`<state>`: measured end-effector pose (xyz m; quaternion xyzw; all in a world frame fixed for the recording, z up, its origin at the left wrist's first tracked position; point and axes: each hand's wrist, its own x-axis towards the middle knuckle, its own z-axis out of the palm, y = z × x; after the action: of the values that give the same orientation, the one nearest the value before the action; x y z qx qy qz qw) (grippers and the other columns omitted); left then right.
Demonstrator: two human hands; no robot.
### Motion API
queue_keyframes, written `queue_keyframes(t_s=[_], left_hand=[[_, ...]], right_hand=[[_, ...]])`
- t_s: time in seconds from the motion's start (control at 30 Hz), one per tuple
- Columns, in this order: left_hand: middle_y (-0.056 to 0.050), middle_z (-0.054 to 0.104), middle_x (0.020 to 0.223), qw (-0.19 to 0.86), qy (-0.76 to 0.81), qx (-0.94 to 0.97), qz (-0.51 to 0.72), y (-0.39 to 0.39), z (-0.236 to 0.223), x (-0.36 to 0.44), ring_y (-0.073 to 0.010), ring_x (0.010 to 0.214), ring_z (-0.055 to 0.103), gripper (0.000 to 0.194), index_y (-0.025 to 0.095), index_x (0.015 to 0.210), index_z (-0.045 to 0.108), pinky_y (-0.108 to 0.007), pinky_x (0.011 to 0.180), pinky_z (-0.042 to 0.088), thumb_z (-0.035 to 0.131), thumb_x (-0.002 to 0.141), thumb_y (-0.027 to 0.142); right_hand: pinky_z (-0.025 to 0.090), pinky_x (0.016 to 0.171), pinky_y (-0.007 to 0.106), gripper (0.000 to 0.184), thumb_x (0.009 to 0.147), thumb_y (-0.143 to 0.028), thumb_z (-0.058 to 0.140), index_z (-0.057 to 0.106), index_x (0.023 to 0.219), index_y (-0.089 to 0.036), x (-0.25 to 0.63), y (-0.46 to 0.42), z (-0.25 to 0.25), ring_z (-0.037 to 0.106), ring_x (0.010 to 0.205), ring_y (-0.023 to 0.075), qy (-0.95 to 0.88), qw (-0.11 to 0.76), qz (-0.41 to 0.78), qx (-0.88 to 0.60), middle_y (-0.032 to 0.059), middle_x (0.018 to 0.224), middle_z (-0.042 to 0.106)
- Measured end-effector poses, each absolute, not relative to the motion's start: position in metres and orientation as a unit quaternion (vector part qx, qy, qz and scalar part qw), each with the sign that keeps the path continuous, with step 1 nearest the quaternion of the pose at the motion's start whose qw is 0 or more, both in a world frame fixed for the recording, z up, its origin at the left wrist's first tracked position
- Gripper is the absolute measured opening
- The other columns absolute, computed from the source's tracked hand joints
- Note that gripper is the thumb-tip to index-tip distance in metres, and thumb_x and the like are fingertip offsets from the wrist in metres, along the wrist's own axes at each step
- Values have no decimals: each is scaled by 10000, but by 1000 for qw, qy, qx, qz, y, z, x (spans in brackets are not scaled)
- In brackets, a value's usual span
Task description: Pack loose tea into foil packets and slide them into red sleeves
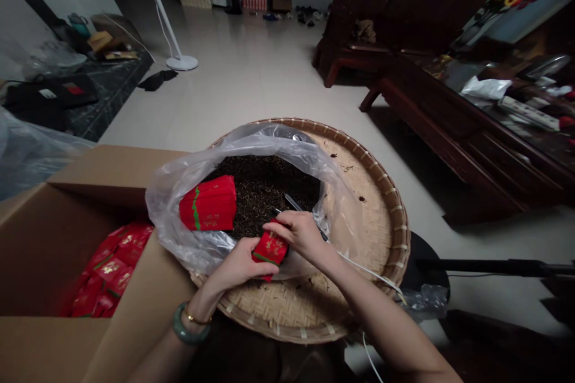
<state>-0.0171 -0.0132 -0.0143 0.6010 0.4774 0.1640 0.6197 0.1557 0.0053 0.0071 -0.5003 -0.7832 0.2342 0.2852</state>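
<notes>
The left hand and right hand grip a small red packet with gold lettering, unreadable, above the round woven bamboo tray.

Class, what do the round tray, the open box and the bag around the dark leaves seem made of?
Tray: woven bamboo, probably, matte; criss-cross strips.
Box: plain brown cardboard; stiff folded flaps.
Bag: thin glossy plastic; see-through, crinkled.

red packets with green bands and gold print; jade-green bangle; woven tan tray
</notes>
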Motion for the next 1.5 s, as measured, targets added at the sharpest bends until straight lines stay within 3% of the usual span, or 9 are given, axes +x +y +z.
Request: queue_keyframes(t_s=[0.27,0.43,0.57,0.67,0.77,0.9,1.07,1.33,1.5], left_hand=[[-32,700,768,705,441,518,202,-8,-2,-10,-176,687,638,346,128,849,617,-277,647,491,768,579,283],[-110,729,865,768,463,372,241,-11,-7,-8,-170,609,672,470,119,921,587,-259,552,510,793,582,370],[-134,725,945,767,471,340,272,-11,-10,-11,-166,618,680,499,117,943,591,-238,526,509,814,564,352],[-141,724,957,766,468,340,281,-11,-9,-11,-166,611,680,495,108,923,605,-233,522,505,825,547,342],[-150,723,953,763,473,335,286,-11,-8,-11,-166,597,678,489,98,898,613,-229,503,498,825,542,358],[-145,727,938,758,480,323,302,-10,-11,-15,-166,607,684,478,97,905,611,-235,523,515,818,562,358],[-142,726,941,760,478,317,305,-9,-16,-17,-171,613,688,453,101,906,610,-249,536,531,809,584,351],[-99,738,813,759,472,371,253,-12,-13,-12,-174,605,690,436,91,863,641,-210,501,499,810,571,366],[-99,740,899,770,466,372,226,-13,-13,-13,-164,603,689,456,102,883,645,-261,588,549,841,528,311]], right_hand=[[340,531,211,444,919,-442,452,540,574,-177,153,3,5,462,527,96,-776,305,265,-483,-20,552,513],[450,778,278,236,932,-299,444,589,1061,-166,178,10,5,586,878,172,-730,260,218,-594,74,963,633],[471,791,394,622,758,-180,658,404,1319,-100,191,8,-15,545,955,271,-755,60,117,-642,181,1072,572],[480,752,396,628,751,-108,620,383,1330,-60,188,8,-27,537,927,286,-752,-1,79,-654,200,1010,592],[480,756,382,560,732,-88,603,440,1266,-33,189,14,-26,544,922,282,-747,4,89,-659,201,989,602],[485,780,351,401,777,-147,578,515,1163,-55,208,22,-12,588,888,241,-734,94,177,-649,163,991,626],[494,846,374,443,842,-287,564,498,1255,-143,232,13,16,613,990,228,-722,211,332,-570,125,1188,615],[494,833,353,421,855,-255,557,522,1257,-134,210,-4,54,631,970,233,-790,118,406,-444,128,1158,644],[483,789,337,308,890,-235,494,584,1156,-111,203,-1,55,636,907,231,-794,129,392,-447,134,1056,673]])
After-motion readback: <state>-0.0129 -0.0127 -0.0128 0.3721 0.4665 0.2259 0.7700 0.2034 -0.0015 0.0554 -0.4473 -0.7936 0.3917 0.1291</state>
